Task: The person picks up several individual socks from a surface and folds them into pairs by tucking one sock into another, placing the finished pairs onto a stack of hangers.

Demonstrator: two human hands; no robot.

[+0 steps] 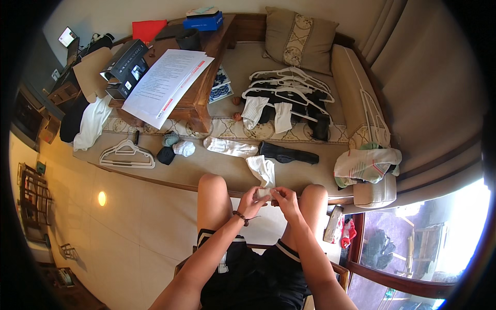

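Note:
Between my knees, my left hand point(252, 200) and my right hand point(285, 201) pinch the near end of a white sock point(263, 170), one on each side. Its far part lies on the couch seat. Just beyond it rest another white sock point(229, 147) and a black sock point(288, 154), both laid sideways. To the left sit several rolled sock balls, among them a black one point(166, 155) and a light one point(184, 148). White hangers point(288, 91) lie over dark clothing farther back, beside two white socks point(254, 110) point(283, 116).
More white hangers point(128, 155) lie at the seat's left. A wooden table point(199, 104) on the couch bears papers point(164, 85), a black box point(126, 69) and a blue box point(203, 22). Crumpled light cloth point(366, 164) covers the right armrest. A patterned cushion point(300, 38) leans at the back.

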